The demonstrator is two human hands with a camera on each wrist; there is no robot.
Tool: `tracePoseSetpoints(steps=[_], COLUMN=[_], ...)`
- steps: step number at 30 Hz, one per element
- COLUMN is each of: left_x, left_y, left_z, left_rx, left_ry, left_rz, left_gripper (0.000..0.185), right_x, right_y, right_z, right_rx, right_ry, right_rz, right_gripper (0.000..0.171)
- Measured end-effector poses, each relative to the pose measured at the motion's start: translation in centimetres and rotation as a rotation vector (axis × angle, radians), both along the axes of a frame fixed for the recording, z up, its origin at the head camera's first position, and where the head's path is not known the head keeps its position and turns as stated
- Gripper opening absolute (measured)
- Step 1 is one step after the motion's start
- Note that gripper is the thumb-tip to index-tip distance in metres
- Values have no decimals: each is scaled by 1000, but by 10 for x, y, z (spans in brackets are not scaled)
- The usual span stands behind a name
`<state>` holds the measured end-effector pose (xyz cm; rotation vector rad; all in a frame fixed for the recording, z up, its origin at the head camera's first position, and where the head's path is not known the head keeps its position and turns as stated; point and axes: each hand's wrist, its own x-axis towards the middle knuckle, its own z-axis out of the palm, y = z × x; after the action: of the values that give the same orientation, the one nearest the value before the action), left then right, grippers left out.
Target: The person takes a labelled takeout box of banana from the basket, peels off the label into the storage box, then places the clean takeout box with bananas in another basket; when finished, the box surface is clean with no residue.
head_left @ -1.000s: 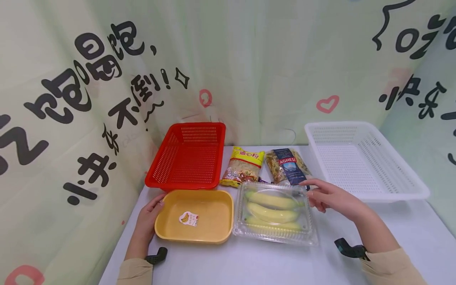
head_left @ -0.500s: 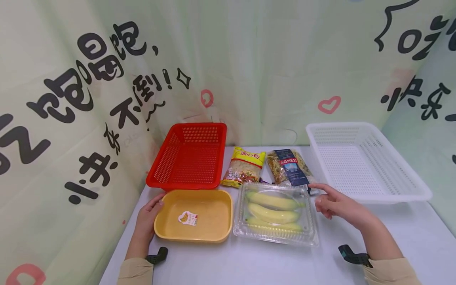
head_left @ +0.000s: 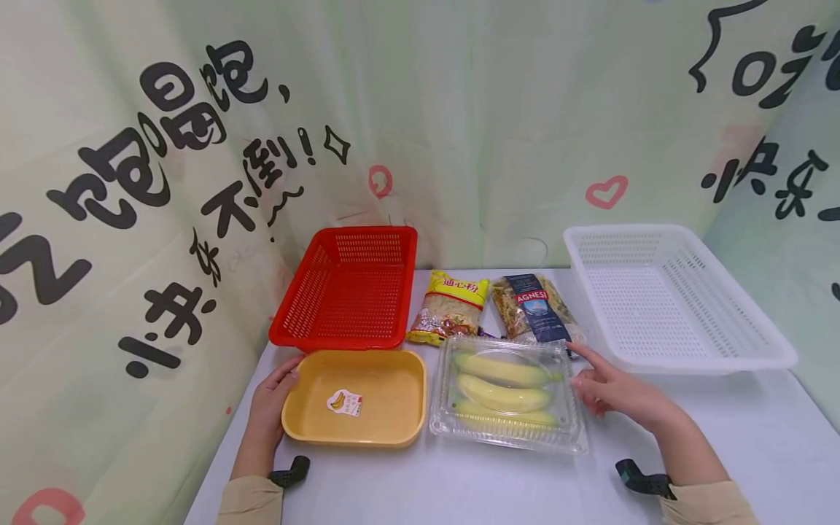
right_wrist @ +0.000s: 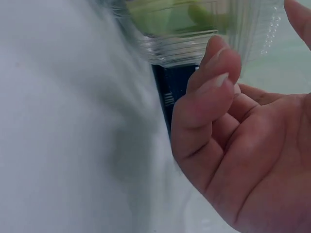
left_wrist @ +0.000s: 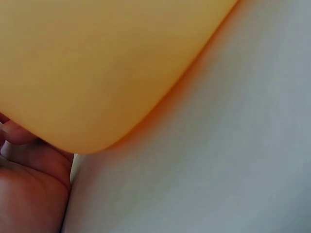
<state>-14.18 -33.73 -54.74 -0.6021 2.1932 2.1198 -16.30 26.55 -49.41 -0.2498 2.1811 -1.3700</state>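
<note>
Yellow plastic tray (head_left: 387,430) has the left hand (head_left: 269,412) resting against it; right hand (head_left: 607,390), fingers loose, touches the clear plastic banana box (head_left: 505,437) beside it.

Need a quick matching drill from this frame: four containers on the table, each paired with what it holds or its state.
Things:
1. red perforated plastic basket
2. yellow plastic tray
3. clear plastic clamshell box
4. white perforated plastic basket

States:
A. lid closed over three bananas
B. far left on the table, holds nothing
C. far right on the table, holds nothing
D. banana sticker inside, left hand at its left end

Pairs: 1-B, 2-D, 3-A, 4-C
</note>
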Motion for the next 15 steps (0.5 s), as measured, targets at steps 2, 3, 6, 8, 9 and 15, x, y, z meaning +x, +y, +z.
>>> tracePoseSetpoints(steps=[2,3,6,8,9,15], left_x=[0,0,0,1,1,1], left_y=[0,0,0,0,0,0], left_z=[0,0,0,1,1,2], left_rx=[11,18,25,29,34,57], left_ry=[-6,-13,-23,-28,-29,-21], left_rz=[0,4,7,13,16,24], left_gripper=[47,46,47,46,46,45], right_x=[1,1,3,4,4,7], right_y=[-1,-2,-3,-4,-4,-7], right_z=[-1,-1,-3,-4,-4,-5], right_rx=[5,6,-16,-31,-38,-73], right_ry=[-13,-19,-21,-14,-13,-52], right_rz=[4,8,25,35,36,24], right_gripper=[78,78,77,77,77,82])
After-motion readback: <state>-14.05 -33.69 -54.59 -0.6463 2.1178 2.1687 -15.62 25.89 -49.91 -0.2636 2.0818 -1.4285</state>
